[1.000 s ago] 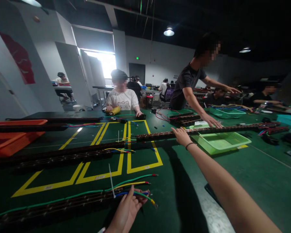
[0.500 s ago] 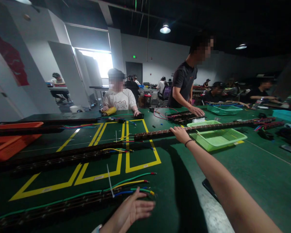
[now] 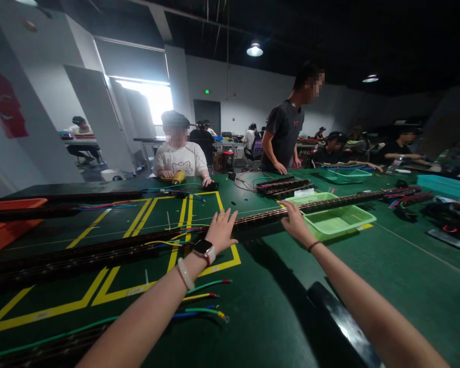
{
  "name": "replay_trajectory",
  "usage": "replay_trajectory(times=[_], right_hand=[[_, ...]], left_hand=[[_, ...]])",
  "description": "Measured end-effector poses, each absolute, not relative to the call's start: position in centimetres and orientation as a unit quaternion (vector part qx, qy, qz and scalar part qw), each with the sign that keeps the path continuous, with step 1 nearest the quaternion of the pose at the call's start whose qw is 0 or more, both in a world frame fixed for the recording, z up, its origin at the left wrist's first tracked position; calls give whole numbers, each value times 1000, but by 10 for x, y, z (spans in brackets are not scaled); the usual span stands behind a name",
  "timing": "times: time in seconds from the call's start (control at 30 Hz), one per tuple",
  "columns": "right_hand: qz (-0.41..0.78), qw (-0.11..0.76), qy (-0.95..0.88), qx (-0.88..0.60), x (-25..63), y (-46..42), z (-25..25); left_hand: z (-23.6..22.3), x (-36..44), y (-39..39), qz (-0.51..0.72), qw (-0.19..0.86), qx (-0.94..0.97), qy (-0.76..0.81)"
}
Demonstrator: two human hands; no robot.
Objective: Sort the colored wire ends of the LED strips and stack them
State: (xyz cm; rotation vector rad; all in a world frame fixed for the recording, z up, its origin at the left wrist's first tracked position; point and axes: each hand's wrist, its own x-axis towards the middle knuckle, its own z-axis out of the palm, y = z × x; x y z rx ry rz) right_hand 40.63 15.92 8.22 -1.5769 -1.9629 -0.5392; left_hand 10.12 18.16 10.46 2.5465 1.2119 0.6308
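A long, dark wire harness (image 3: 260, 216) runs across the table, bound at intervals. My right hand (image 3: 297, 223) has its fingers over the harness and its thumb on the near side, gripping it beside the green basket. My left hand (image 3: 221, 231), fingers spread, reaches to the harness a little to the left; whether the palm presses on it I cannot tell. Below that wrist are coloured wires with ring terminals (image 3: 223, 316), coming from another harness (image 3: 61, 347) at the front left. Yellow and green wire ends (image 3: 157, 242) lie left of my left hand.
A light green basket (image 3: 341, 232) sits under the harness, and an orange basket (image 3: 15, 235) stands at left. Yellow tape (image 3: 210, 270) marks rectangles on the green table. A black, shiny object (image 3: 341, 322) lies by my right forearm. Two people (image 3: 180, 158) are across the table.
My left hand has moved up and forward from the front wire ends to the long harness. My right hand stays at the harness. The standing person's hand has drawn back.
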Motion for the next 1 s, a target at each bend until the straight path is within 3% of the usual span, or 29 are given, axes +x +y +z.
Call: replay_trajectory(times=[0.1,0.27,0.4,0.73,0.87,1.0], right_hand=[[-268,276,-658,-648,477,159,101],[-332,55,-640,-690,582,174,102],[-333,-22,-653,-680,616,190,80],[-320,-21,-657,-683,620,204,66],[-335,-5,-667,-665,607,194,84],[-365,72,-698,-612,578,181,125]], left_hand=[[100,110,208,168,112,876,437],[90,120,219,123,106,871,463],[89,122,222,127,94,871,465],[86,115,215,149,91,872,457],[93,99,213,162,79,875,449],[113,53,208,160,56,871,461]])
